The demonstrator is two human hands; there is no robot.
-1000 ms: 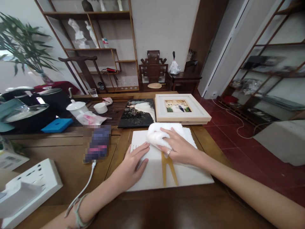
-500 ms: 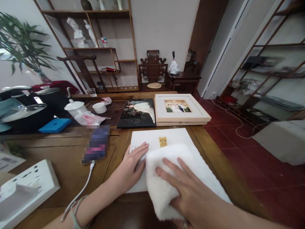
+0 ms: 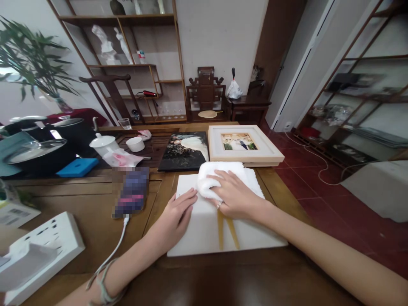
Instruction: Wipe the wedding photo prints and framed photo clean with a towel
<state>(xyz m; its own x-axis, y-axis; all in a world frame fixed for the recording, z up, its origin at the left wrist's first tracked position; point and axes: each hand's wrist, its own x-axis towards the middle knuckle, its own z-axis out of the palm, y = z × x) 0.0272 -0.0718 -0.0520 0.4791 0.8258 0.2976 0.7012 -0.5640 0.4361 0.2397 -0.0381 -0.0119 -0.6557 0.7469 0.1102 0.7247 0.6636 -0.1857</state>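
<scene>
A flat white board [image 3: 204,229] with a yellow forked mark [image 3: 227,229] lies on the wooden table [image 3: 83,212] in front of me. My left hand [image 3: 174,214] rests flat on the board's left edge, fingers stretched out. My right hand [image 3: 234,193] presses a fluffy white cloth [image 3: 223,175] onto the far part of the board, fingers curled over the cloth; a ring shows on one finger.
Behind the board lie a dark picture [image 3: 185,149] and a white framed photo [image 3: 244,144]. A phone [image 3: 131,192] with a white cable sits left of the board. A white power strip [image 3: 38,250] lies near left. Pots, a teapot [image 3: 102,144] and a blue box [image 3: 75,166] stand far left.
My right hand swept the cloth toward me down the board, then pushed it back to the far end. My left hand stayed on the board's left edge.
</scene>
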